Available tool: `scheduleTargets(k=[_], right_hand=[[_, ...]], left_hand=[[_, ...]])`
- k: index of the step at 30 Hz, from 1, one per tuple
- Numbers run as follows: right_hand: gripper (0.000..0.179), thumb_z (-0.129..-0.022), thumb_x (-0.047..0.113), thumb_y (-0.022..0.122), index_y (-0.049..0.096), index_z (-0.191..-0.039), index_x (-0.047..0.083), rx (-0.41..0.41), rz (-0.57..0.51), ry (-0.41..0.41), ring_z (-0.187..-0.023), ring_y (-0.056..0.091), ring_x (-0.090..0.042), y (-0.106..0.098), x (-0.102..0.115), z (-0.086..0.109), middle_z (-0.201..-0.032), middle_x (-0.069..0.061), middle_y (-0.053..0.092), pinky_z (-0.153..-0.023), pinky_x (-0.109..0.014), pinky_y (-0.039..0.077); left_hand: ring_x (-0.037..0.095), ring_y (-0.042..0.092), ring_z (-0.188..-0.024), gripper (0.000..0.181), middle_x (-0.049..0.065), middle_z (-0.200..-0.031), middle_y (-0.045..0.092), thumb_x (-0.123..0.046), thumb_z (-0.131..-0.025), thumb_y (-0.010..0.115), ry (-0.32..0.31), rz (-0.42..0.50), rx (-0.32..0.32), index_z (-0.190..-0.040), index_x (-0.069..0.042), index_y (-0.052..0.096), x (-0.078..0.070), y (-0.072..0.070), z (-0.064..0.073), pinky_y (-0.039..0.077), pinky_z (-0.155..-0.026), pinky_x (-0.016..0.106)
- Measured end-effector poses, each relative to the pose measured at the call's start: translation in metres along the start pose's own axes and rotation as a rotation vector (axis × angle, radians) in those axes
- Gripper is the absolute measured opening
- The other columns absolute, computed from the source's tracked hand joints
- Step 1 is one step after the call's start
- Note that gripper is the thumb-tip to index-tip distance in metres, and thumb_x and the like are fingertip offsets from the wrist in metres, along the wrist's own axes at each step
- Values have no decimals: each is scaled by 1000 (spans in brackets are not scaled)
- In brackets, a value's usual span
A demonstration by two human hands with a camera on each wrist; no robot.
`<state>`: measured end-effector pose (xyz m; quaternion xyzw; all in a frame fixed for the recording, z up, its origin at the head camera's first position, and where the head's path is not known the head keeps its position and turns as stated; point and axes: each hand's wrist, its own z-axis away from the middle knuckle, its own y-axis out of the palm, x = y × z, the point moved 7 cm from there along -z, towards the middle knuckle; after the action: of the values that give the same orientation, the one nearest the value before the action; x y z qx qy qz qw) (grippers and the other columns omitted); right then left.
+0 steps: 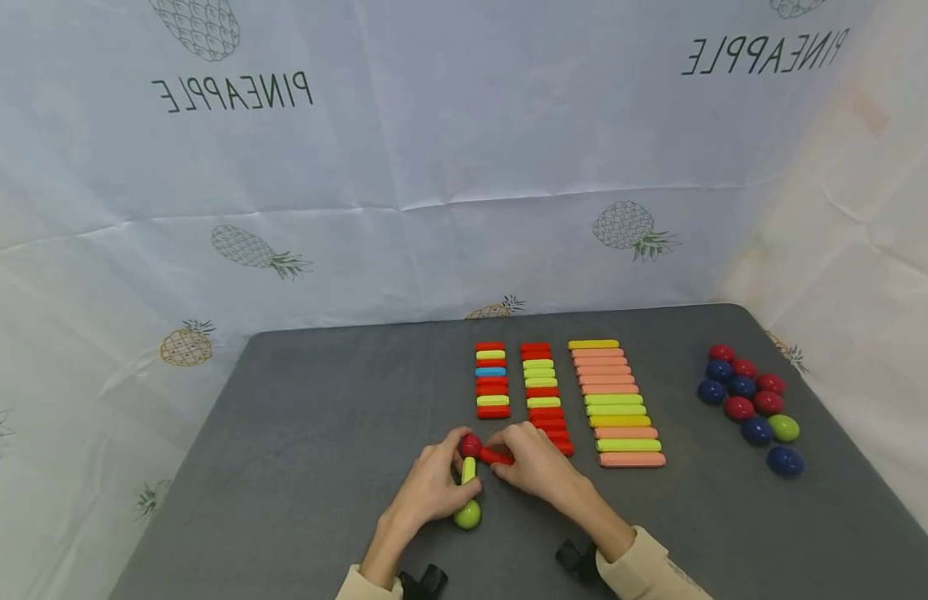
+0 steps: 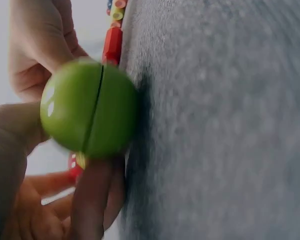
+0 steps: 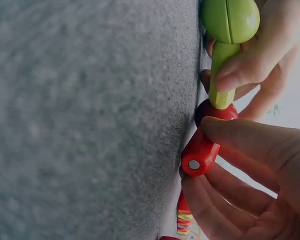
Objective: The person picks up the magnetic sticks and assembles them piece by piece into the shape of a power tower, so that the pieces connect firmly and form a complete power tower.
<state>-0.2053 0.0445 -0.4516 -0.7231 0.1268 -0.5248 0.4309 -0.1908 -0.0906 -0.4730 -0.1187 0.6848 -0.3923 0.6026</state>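
Observation:
My left hand grips a joined piece: a yellow-green rod with a green ball at its near end and a red ball at its far end. In the right wrist view the left thumb presses on the yellow-green rod. My right hand pinches a short red rod between thumb and fingers. One end of this red rod meets the red ball; its free end shows a silvery disc. The green ball hides part of the work in the left wrist view.
Beyond the hands lie two columns of short red and yellow-green rods, one with a blue rod. Right of them is a column of longer orange, green and yellow rods. Red, blue and green balls cluster at the table's right.

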Motion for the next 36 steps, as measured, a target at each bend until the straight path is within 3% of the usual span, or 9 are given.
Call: scheduleTargets(k=[6, 10, 14, 19, 24, 27, 31, 34, 36], right_hand=[[24, -84, -1, 78, 77, -108, -4, 31, -28, -4, -68, 64, -10, 2, -2, 1, -97, -15, 79, -61, -21, 55], [27, -84, 0, 79, 77, -110, -3, 45, -25, -5, -76, 69, -18, 3, -2, 0, -101, -15, 79, -66, -25, 58], [27, -85, 0, 78, 76, -112, -2, 52, -19, -10, -85, 71, -23, 3, 0, 1, -103, -14, 78, -71, -29, 60], [22, -87, 4, 78, 78, -109, 1, -10, -6, -45, -79, 67, -19, -12, 5, 11, -97, -10, 77, -68, -23, 55], [18, -85, 8, 81, 80, -103, 5, -210, 99, -25, -76, 61, -16, -61, -4, 35, -90, -3, 72, -67, -25, 52], [18, -83, 7, 82, 80, -101, 5, -361, 172, 56, -84, 63, -22, -104, -26, 58, -91, -6, 73, -73, -38, 55], [21, -81, 6, 82, 79, -100, -1, -522, 293, 155, -85, 64, -37, -158, -71, 97, -97, -23, 73, -70, -50, 51], [26, -80, 7, 81, 76, -102, -6, -569, 375, 261, -88, 60, -48, -186, -109, 131, -102, -34, 69, -72, -59, 46], [30, -81, 8, 80, 74, -105, -9, -558, 405, 363, -92, 57, -54, -199, -133, 153, -104, -39, 66, -77, -64, 43]], left_hand=[[8, 58, -66, 105, 9, -113, 54, -41, -79, 88, -28, 69, 185, -158, -2, 30, 1, 0, 9, 50, -61, 23], [23, 56, -114, 117, 14, -143, 40, -46, -71, 93, 22, -11, 222, -161, -10, 28, -3, -3, 12, 55, -88, 38], [34, 37, -146, 102, 11, -163, 34, -47, -76, 89, 92, -53, 210, -157, -11, 40, -7, -4, 10, 38, -112, 64], [26, 48, -134, 85, 3, -147, 52, -49, -78, 87, 93, -85, 196, -148, -13, 54, -6, -5, 9, 38, -109, 67], [21, 45, -125, 91, -1, -136, 51, -50, -69, 92, 86, -136, 224, -146, -17, 57, -7, -5, 14, 39, -103, 53], [15, 42, -122, 93, -5, -133, 49, -50, -66, 94, 78, -141, 260, -146, -21, 56, -8, -4, 16, 35, -95, 38], [9, 39, -113, 93, -8, -124, 47, -50, -66, 94, 55, -144, 276, -146, -23, 56, -7, -4, 17, 31, -87, 30], [7, 36, -102, 90, -8, -114, 45, -53, -69, 92, 26, -158, 262, -146, -24, 56, -5, -4, 18, 27, -79, 30], [7, 35, -96, 86, -7, -110, 45, -56, -73, 88, 2, -170, 246, -145, -22, 56, -4, -3, 18, 25, -77, 30]])
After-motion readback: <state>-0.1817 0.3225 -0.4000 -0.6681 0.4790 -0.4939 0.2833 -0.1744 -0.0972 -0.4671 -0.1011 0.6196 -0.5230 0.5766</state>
